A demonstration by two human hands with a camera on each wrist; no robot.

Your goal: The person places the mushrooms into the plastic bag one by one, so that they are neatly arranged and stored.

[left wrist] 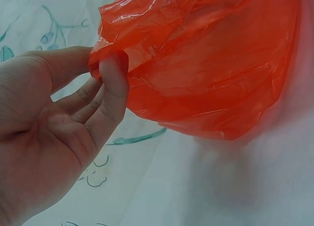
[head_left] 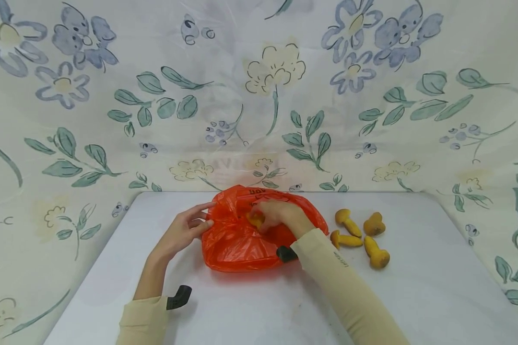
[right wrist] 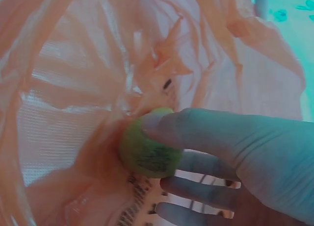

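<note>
A red plastic bag (head_left: pixel 241 250) lies spread on the white table, its mouth held up toward the camera. My left hand (head_left: pixel 185 232) pinches the bag's left rim between thumb and fingers; the left wrist view shows the film (left wrist: pixel 211 64) caught at the fingertips. Inside the mouth, my right hand (head_left: pixel 277 214) grips a yellow-brown mushroom (right wrist: pixel 151 152), thumb on top and fingers beneath. Only part of this mushroom shows in the head view, against the crumpled red film. Black print runs along the bag's far side.
To the right of the bag lie several more mushrooms, among them one at the back (head_left: pixel 347 223), a lumpy one (head_left: pixel 374 224) and one nearest the front (head_left: pixel 376 252). A floral cloth (head_left: pixel 224 96) hangs behind the white table (head_left: pixel 241 311).
</note>
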